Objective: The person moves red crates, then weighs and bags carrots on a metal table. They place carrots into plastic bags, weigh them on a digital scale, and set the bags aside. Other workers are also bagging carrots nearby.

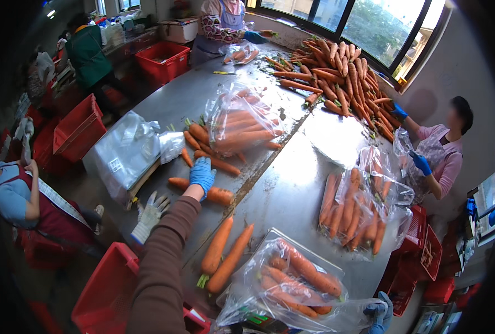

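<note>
My left hand (202,177), in a blue glove below a brown sleeve, reaches over the steel table with its fingers spread. Its fingertips meet a slim carrot (224,165), and a thick carrot (219,195) lies partly under the hand. My right hand (382,312), also in a blue glove, grips the edge of a clear plastic bag (347,311) at the lower right. Carrots (310,273) lie inside this bag, on a scale (278,234) with a metal platform. Two loose carrots (217,246) (235,256) lie left of the scale.
Bagged carrots (247,125) (351,208), a stack of plastic bags (126,150) and a white glove (150,217) lie on the table. A carrot heap (343,79) is by the window. Co-workers stand around. Red crates (105,288) (80,127) flank the table.
</note>
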A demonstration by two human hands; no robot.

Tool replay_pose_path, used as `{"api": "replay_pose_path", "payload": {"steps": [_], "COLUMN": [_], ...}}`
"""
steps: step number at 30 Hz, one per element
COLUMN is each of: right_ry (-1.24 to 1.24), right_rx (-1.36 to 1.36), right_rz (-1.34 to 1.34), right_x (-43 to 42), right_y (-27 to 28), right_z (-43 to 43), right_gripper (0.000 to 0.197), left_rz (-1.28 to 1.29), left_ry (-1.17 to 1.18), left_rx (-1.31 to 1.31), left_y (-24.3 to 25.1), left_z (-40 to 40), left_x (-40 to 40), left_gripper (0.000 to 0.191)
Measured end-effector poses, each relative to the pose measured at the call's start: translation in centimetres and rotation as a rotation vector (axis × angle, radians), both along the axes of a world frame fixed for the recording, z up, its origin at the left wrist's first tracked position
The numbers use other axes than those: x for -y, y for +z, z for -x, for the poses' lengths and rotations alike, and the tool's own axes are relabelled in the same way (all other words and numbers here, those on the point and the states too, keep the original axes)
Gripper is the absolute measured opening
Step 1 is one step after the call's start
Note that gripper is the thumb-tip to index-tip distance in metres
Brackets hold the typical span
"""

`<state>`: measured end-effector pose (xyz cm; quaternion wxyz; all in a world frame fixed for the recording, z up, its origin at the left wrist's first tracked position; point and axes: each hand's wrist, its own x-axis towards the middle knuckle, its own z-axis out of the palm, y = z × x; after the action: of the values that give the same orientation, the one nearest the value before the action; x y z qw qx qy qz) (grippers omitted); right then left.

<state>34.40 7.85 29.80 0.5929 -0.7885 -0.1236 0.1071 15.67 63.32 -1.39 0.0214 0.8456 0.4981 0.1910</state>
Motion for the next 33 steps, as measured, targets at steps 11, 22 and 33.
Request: {"api": "replay_pose_path", "payload": {"steps": [11,22,33], "right_ry": [-0.131,-0.049,-0.075], "right_rx": [-0.051,-0.036,-0.006], "right_rz": [0.092,0.136,0.217], "right_x": [-4.9,-8.8,-5.3], "right_y": [-0.2,-1.8,-2.9], "right_z": [-2.1,-2.4,-3.9], "right_gripper": [0.032,0.026,0.036], "left_rz": [0.339,0.579,0.064], "left_ry": [-0.019,-0.564,-0.305], "left_rx": [0.641,0.182,0.831], "left_y": [2.8,3.5,6.8], "left_z": [-6.7,-14.0,-14.6], "left_x": [-6.8,0.8,0.5], "left_gripper": [0.059,0.07,0.031]}}
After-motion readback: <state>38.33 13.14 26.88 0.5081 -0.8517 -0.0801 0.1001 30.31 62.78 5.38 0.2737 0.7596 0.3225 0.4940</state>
